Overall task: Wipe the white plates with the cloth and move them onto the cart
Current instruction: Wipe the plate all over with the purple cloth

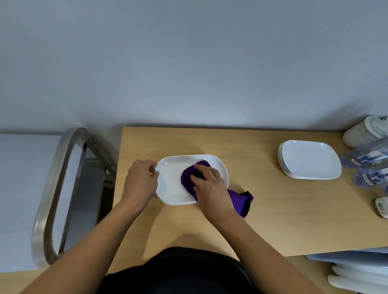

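Wiping stage, seen from the head camera, left to right; at far left stands the cart [6,188], its pale top level bare in the part shown and its steel handle [51,194] just beside the left end of the counter [276,214], so that, by judgement, a finished plate needs only a short carry leftward; the left hand [141,181] pinches the left rim of the white plate [173,180], thumb and fingers closed on the edge, most likely to stop the plate sliding or turning under the wiping strokes; the plate lies flat on the counter near the person, at the counter's left end, not yet on the cart; the purple cloth [189,177] is bunched on the plate's right half, a loose tail trailing off the rim onto the counter to the right; the right hand [210,186] lies on top of the cloth, fingers bent over it and bearing down, which keeps the fabric gathered and in contact with the surface; farther right and farther back, well apart from the hands, a stack of white plates [310,159] waits, presumably unwiped; at the far right edge, bottles [381,162] lie crowded together, no part of the task
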Demonstrator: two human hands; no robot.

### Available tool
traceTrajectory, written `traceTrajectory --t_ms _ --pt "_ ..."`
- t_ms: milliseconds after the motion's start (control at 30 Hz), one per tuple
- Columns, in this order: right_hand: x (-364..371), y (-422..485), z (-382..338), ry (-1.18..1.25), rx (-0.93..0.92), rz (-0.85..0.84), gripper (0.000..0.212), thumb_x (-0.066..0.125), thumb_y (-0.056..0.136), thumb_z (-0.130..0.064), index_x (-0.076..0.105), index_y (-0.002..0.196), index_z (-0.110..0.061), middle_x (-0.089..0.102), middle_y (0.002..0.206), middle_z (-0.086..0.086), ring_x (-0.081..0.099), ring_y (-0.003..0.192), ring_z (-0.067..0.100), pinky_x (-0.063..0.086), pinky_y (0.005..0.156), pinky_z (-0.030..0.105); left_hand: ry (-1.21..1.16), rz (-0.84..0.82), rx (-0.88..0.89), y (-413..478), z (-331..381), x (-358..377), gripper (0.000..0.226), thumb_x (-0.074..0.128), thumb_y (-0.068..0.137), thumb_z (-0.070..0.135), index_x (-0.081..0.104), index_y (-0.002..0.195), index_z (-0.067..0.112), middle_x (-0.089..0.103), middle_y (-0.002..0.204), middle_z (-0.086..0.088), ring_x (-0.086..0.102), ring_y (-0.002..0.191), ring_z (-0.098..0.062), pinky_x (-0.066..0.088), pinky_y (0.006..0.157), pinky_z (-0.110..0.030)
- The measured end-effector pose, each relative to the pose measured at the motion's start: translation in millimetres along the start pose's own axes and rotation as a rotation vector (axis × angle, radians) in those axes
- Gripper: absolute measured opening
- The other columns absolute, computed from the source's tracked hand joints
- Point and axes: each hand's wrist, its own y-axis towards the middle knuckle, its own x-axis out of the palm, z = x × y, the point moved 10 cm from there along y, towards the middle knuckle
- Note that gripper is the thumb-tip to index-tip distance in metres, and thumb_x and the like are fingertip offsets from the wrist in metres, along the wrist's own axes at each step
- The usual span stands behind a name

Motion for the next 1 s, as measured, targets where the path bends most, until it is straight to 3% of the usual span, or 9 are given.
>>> traceTrajectory --t_ms 100,167,300,467,667,767,1000 --pt "22.2 -0.7 -2.1 -0.037 -0.06 -0.093 0.055 0.063 0.082 0.008 0.057 0.133 -0.009 0.047 0.147 0.008 0.042 0.138 0.031 0.043 0.107 0.046 -0.072 0.009 -0.032 1.0 -7.0 -1.5 0.018 0.06 0.092 0.007 0.068 0.109 0.01 0.065 0.107 -0.003 0.06 0.092 -0.018 0.044 0.077 -0.028" --pt "28.3 0.5 4.7 -0.084 -0.054 -0.104 0.056 0.057 0.089 0.003 0.046 0.143 -0.008 0.038 0.154 0.007 0.032 0.144 0.028 0.034 0.115 0.039 -0.121 -0.009 -0.036 1.3 -10.9 -0.9 0.018 0.061 0.091 0.004 0.07 0.106 0.01 0.067 0.102 -0.001 0.059 0.09 -0.016 0.043 0.077 -0.027" --pt "26.3 15.3 19.6 -0.1 0.155 -0.064 0.055 0.041 0.101 -0.006 0.024 0.153 -0.011 0.016 0.163 0.004 0.01 0.151 0.021 0.018 0.12 0.026 -0.202 -0.052 -0.04 6.0 -16.1 -0.3 0.017 0.063 0.088 0.002 0.072 0.1 0.011 0.068 0.095 0.001 0.062 0.088 -0.017 0.044 0.075 -0.026" --pt "26.4 33.8 -11.1 -0.041 0.315 -0.025 0.068 0.036 0.091 0.006 0.014 0.154 -0.007 -0.001 0.164 0.01 0.002 0.151 0.029 0.01 0.122 0.038 -0.261 -0.114 -0.061 12.1 -22.4 1.0 0.014 0.065 0.088 0.004 0.07 0.095 0.014 0.068 0.093 0.002 0.063 0.089 -0.015 0.046 0.077 -0.026" --pt "48.9 23.3 -68.4 0.004 -0.132 -0.196 0.071 0.049 0.087 0.007 0.029 0.152 -0.014 0.014 0.163 0.001 0.012 0.15 0.025 0.019 0.121 0.035 -0.305 -0.117 -0.075 14.1 -25.6 2.6 0.014 0.064 0.088 0.003 0.071 0.096 0.012 0.069 0.09 0.001 0.064 0.086 -0.013 0.048 0.076 -0.024" --pt "47.4 22.3 -69.4 0.029 -0.201 -0.22 0.072 0.052 0.086 0.01 0.031 0.152 -0.013 0.018 0.162 0.002 0.013 0.15 0.024 0.02 0.121 0.035 -0.301 -0.111 -0.075 13.2 -25.8 3.2 0.015 0.063 0.089 0.003 0.07 0.099 0.012 0.069 0.092 0.001 0.063 0.087 -0.013 0.048 0.078 -0.024" --pt "34.9 34.1 -25.7 -0.161 0.126 -0.151 0.085 0.056 0.089 0.003 0.003 0.155 -0.009 -0.008 0.163 0.009 -0.001 0.151 0.029 0.009 0.123 0.035 -0.304 -0.095 -0.075 13.6 -27.9 3.0 0.013 0.065 0.088 0.005 0.068 0.098 0.012 0.068 0.093 0.002 0.063 0.089 -0.015 0.045 0.077 -0.025"
